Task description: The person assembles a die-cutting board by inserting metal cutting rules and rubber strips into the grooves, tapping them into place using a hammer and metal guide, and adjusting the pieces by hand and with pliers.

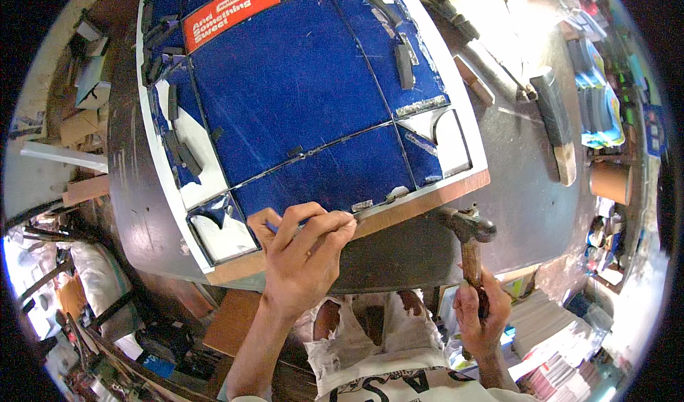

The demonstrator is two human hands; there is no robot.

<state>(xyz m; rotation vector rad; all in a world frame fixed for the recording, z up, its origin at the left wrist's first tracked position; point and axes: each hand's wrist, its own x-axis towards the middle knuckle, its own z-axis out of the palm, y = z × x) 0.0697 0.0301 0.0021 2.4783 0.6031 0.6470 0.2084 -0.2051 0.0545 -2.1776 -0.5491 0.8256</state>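
A large blue board (278, 81) with a white rim and a brown wooden near edge lies on the dark table. Dark strips (405, 65) and torn white patches sit along its sides. My left hand (303, 249) rests at the near edge, fingers curled and fingertips pinched together at the rim; what is between them is hidden or too small to name. In my right hand (482, 309) is a hammer (470, 234), gripped by its wooden handle. Its metal head stands just off the board's near edge, right of my left hand.
On the dark table (520, 209), to the right of the board, lie a long dark tool with a wooden end (554, 127) and a brown block (474, 79). Stacks of paper (548, 323) stand at the lower right. A white sack (100, 281) is at the lower left.
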